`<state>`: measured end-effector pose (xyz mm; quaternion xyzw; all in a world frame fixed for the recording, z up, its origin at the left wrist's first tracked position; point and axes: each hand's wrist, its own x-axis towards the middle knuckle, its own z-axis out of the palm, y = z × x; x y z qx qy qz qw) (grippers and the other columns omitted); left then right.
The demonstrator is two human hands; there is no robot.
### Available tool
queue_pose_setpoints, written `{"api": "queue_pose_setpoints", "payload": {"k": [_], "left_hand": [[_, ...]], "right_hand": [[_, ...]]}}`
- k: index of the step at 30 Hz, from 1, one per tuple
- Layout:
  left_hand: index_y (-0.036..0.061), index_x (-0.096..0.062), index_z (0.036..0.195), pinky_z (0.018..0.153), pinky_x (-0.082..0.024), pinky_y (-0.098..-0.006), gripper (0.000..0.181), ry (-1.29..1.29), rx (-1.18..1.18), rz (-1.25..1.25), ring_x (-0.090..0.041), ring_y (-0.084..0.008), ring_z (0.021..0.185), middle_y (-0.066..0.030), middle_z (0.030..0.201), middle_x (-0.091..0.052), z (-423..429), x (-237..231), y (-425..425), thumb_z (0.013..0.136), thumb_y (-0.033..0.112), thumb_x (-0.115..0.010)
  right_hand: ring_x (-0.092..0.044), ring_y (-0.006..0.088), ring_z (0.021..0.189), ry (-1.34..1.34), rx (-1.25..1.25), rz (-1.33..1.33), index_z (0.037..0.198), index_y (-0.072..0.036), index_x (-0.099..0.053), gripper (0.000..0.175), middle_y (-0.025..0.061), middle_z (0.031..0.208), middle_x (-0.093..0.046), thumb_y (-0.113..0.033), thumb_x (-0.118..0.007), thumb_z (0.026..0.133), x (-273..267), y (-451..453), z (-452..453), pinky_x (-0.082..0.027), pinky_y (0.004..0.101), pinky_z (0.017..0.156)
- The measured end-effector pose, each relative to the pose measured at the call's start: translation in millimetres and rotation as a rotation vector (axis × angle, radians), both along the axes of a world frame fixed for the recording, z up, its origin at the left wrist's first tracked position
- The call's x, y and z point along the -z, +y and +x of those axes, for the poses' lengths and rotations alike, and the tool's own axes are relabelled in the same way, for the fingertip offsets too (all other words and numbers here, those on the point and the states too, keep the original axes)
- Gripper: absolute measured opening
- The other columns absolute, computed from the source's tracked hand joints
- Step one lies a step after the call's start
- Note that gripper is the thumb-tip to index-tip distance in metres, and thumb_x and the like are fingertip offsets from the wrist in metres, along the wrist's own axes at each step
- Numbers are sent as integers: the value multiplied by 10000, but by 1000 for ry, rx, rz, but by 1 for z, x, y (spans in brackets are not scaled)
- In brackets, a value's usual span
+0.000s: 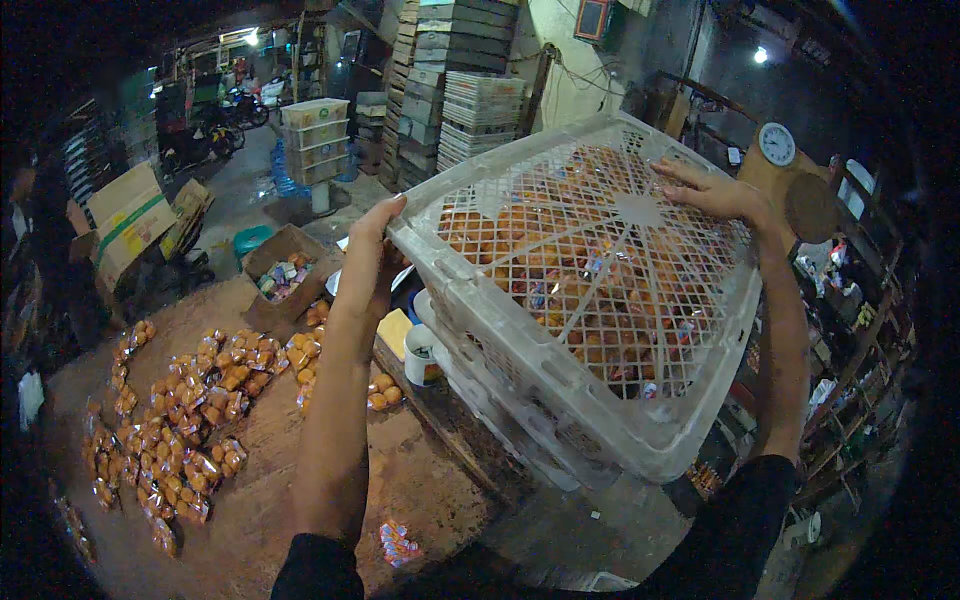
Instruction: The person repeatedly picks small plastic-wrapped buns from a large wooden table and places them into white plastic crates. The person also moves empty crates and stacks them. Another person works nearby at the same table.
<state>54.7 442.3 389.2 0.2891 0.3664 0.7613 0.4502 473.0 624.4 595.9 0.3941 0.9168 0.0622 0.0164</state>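
Observation:
A white plastic mesh crate (570, 382) fills the middle and right, on top of other crates, its lattice face upward. Through the lattice show round orange-brown baked goods in clear wrappers. My left hand (379, 247) grips the crate's left corner, with the thumb on the rim and the fingers hidden below it. My right hand (705, 191) lies on the lattice near the far right edge, fingers spread. To the left, many clear packets of round baked goods (180, 420) lie in heaps on the brown tabletop (277, 487). Small coloured wrappers (399, 544) lie at its near edge.
A cardboard box of small packets (289, 281) stands at the table's far side. Beside the crates are a white mug (421, 354) and a yellow block (394, 334). Stacked trays (480, 112) and lidded tubs (316, 142) stand behind; a round clock (776, 144) is at the right.

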Motion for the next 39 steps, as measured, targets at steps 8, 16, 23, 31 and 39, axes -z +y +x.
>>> {"api": "queue_pose_setpoints", "payload": {"k": [8,16,23,31,39], "left_hand": [[171,-599,863,652,-420,-262,316,45,3,77,-451,-76,622,69,691,-470,-8,3,-2,947,461,-694],[182,-610,871,630,-422,-267,418,92,-22,81,-495,-85,641,59,684,-507,-3,9,-2,973,586,-642],[58,-649,1275,706,-529,-363,457,716,-295,154,-628,-161,765,-44,863,-689,40,94,-75,894,277,-775],[43,-705,1157,816,-509,-320,258,760,14,-281,-612,-131,914,-42,1001,-698,31,313,-247,989,238,-686],[19,-677,1114,869,-503,-404,213,604,-926,-744,-619,-289,970,-135,1053,-636,-21,416,-420,916,97,-679]], "right_hand": [[-489,319,1433,336,-63,225,1481,-97,-549,628,169,1540,-529,-508,-637,1014,-8,-4,-1,-358,414,1209],[-541,249,1366,204,10,49,1374,-82,-648,491,110,1450,-614,-430,-647,1028,-1,0,11,-380,369,1180],[-568,266,1326,190,198,192,1436,-89,-597,481,113,1394,-643,-386,-581,1057,0,-49,-13,-418,384,1154],[-599,276,1256,243,117,266,1391,-70,-620,440,124,1340,-664,-358,-566,1063,31,-42,-11,-446,395,1106],[-631,287,1187,396,52,329,1347,-51,-643,405,135,1286,-685,-330,-552,1068,75,-50,-7,-475,405,1058]]}}
